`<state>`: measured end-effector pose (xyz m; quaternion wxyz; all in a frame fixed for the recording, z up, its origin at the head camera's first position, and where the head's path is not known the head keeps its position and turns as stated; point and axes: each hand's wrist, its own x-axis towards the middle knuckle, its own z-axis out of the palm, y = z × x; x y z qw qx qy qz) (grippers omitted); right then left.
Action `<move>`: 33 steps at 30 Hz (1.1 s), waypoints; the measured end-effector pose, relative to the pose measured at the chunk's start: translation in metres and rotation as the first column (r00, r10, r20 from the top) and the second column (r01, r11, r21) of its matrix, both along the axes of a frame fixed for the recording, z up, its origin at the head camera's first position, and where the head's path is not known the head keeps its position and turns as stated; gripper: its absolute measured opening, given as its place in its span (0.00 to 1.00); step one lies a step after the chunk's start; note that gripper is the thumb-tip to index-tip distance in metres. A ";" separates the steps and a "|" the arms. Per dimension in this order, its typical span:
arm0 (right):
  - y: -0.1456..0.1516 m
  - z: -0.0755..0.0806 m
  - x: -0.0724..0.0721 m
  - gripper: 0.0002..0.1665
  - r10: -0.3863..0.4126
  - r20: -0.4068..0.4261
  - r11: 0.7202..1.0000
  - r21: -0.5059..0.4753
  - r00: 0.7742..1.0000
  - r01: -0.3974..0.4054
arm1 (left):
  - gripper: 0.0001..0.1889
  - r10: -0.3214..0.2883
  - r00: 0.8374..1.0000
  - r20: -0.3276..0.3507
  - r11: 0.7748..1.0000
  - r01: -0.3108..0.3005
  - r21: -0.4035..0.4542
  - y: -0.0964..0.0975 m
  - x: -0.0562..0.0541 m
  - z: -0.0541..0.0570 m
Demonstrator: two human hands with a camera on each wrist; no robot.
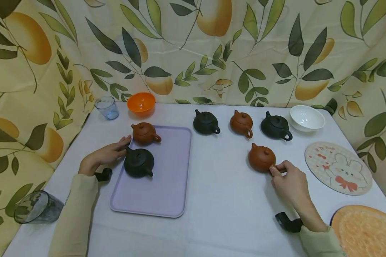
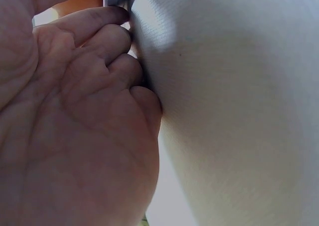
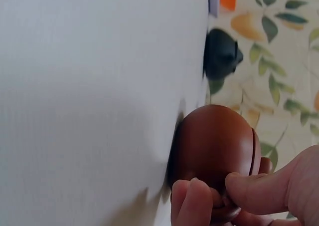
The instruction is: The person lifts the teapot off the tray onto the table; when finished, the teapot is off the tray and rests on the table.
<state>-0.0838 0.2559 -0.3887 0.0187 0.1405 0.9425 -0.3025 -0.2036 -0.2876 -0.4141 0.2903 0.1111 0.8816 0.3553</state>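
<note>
My right hand (image 1: 289, 180) pinches the handle of a reddish-brown clay teapot (image 1: 261, 157) between thumb and fingers. In the right wrist view this teapot (image 3: 214, 143) shows its round body close over the white cloth, the thumb at its handle. My left hand (image 1: 107, 155) lies at the left edge of a lilac tray (image 1: 167, 185), its fingers extended and resting by the rim. On that tray sit a black teapot (image 1: 139, 162), its spout close to the left fingers, and a brown teapot (image 1: 145, 133) behind it. The left wrist view shows the relaxed fingers (image 2: 117, 41) against the cloth.
Behind stand a black teapot (image 1: 206, 122), a brown teapot (image 1: 241, 123), another black teapot (image 1: 276, 126) and a white bowl (image 1: 307, 118). An orange bowl (image 1: 141, 104) and blue glass (image 1: 107, 107) stand back left, a grey glass (image 1: 38, 207) front left. Right lie a rabbit placemat (image 1: 337, 167) and round tan mat (image 1: 370, 232).
</note>
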 end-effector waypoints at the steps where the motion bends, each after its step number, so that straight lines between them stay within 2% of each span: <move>1: 0.004 0.000 -0.001 0.14 -0.015 0.008 1.000 0.000 1.000 0.015 | 0.33 -0.002 1.000 -0.003 1.000 0.002 -0.002 0.000 0.000 0.000; 10: 0.029 0.001 -0.008 0.19 -0.134 0.054 0.991 0.009 0.990 0.134 | 0.33 -0.005 1.000 0.000 1.000 0.005 -0.010 -0.001 -0.002 -0.003; 18: 0.040 0.002 -0.008 0.20 -0.196 0.089 0.981 0.019 0.977 0.195 | 0.34 -0.012 1.000 -0.011 1.000 0.012 0.010 0.000 -0.001 0.001; 28: 0.051 0.002 -0.009 0.18 -0.214 0.083 0.977 0.039 0.973 0.211 | 0.34 -0.010 1.000 -0.007 1.000 0.010 0.014 -0.001 0.000 -0.001; 33: 0.050 0.004 -0.007 0.23 -0.207 0.093 0.978 0.052 0.974 0.203 | 0.34 -0.011 1.000 -0.006 1.000 0.011 0.008 -0.002 -0.001 -0.001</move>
